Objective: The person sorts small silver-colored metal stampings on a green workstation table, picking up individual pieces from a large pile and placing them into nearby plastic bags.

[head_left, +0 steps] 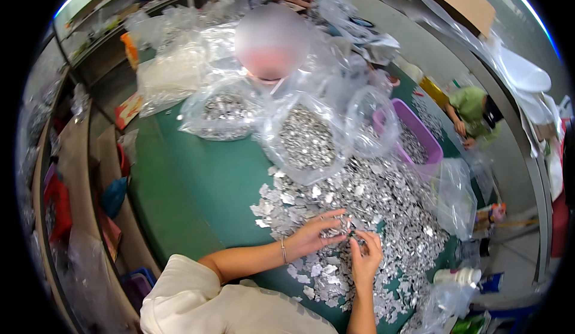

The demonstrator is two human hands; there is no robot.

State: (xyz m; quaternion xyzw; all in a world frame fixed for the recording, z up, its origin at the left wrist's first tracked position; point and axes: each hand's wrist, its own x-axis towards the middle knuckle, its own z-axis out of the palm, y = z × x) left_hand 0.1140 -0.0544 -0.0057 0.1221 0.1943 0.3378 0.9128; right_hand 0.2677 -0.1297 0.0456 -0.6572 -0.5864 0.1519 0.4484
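A wide heap of small flat silver metal pieces point(389, 196) spreads over the green tabletop in front of me. Cupped above its near part, my left hand point(317, 233) holds several of these pieces between palm and fingers. Close to its right, my right hand point(366, 255) has thumb and fingers drawn together at the left hand's fingertips. What the right fingers grip, if anything, is too small to make out. Clear plastic bags point(306, 139) full of similar silver pieces stand open just beyond the heap.
A purple plastic basket point(428, 148) with silver pieces stands at the right. More clear bags point(173, 79) crowd the far side. A white bottle point(458, 276) lies at the lower right. Another person in green point(473, 115) works at the right; shelving point(78, 172) runs along the left.
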